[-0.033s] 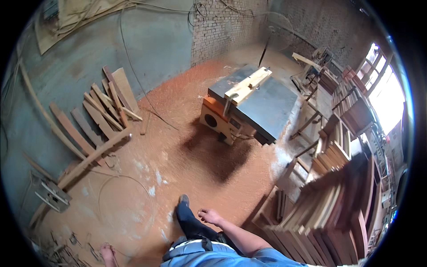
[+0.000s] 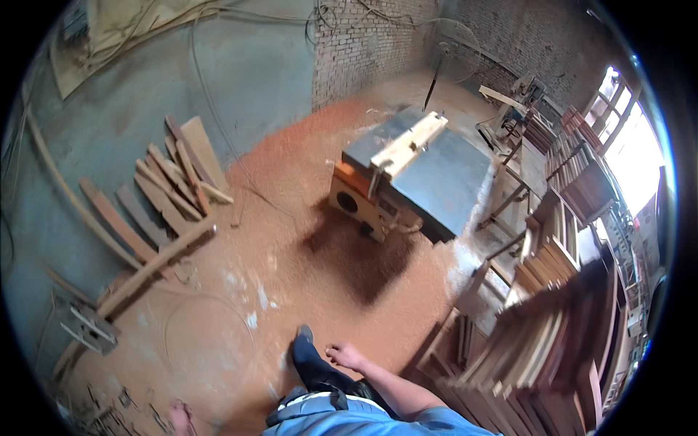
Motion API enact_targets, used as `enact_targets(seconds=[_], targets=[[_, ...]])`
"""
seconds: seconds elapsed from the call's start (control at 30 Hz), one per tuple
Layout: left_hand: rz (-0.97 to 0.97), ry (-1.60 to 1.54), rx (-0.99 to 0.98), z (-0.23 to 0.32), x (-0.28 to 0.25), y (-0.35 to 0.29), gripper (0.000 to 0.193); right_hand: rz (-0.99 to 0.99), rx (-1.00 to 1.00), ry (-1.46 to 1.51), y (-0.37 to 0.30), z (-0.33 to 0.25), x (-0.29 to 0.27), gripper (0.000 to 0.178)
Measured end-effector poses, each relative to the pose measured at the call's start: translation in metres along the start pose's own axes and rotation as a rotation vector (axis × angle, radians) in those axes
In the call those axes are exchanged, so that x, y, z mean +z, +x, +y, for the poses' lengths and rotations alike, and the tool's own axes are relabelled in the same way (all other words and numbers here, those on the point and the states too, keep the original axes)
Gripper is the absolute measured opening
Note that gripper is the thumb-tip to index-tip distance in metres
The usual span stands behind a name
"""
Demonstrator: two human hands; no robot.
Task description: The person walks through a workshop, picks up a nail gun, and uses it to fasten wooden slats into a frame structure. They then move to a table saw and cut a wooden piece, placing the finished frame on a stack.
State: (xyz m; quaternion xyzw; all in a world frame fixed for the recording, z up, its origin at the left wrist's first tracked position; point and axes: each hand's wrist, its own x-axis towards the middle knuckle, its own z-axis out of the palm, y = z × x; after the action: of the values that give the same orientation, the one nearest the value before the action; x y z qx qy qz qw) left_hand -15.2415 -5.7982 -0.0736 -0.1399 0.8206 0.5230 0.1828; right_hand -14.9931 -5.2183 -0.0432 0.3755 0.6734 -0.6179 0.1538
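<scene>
My right hand (image 2: 346, 356) hangs in front of my body beside my dark trouser leg (image 2: 314, 363). Its fingers are loosely bent and a little apart, with nothing visible in them. At the lower left edge is my left hand (image 2: 181, 417), low over the dusty floor; it is small and blurred, so its fingers do not show clearly. Neither hand touches anything I can see. Ahead stands a table saw (image 2: 443, 185) with a dark flat top, an orange and cream body, and a pale wooden fence (image 2: 409, 147) across it.
Boards (image 2: 171, 171) lean on the left wall, behind a wooden beam (image 2: 156, 265). A small metal-topped machine (image 2: 89, 327) sits near the beam. Stacked wooden panels (image 2: 509, 363) line the right side, with wooden racks (image 2: 545, 240) beyond. A cable (image 2: 211, 98) hangs to the reddish, sawdust-covered floor (image 2: 240, 254).
The view has shifted slightly, so the saw sits a little farther right and lower. My left hand shows slightly farther right; my right hand is nearly unchanged.
</scene>
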Motion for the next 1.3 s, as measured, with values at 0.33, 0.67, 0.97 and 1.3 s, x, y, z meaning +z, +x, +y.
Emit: enact_targets(seconds=[0.33, 0.67, 0.97, 1.3], targets=[[-0.546, 0.338, -0.365, 0.220, 0.300, 0.130, 0.013, 0.201, -0.239, -0.079, 0.207, -0.262, -0.157, 0.036], [-0.582, 0.499, -0.312, 0.472, 0.496, 0.468, 0.012, 0.304, -0.085, 0.082, 0.441, -0.428, -0.314, 0.034], [-0.599, 0.377, 0.218, 0.812, 0.799, 0.721, 0.024, 0.625, -0.313, 0.315, 0.607, -0.539, -0.493, 0.037], [-0.999, 0.823, 0.128, 0.973, 1.166, 0.700, 0.014, 0.822, -0.176, 0.290, 0.740, -0.561, -0.776, 0.032]])
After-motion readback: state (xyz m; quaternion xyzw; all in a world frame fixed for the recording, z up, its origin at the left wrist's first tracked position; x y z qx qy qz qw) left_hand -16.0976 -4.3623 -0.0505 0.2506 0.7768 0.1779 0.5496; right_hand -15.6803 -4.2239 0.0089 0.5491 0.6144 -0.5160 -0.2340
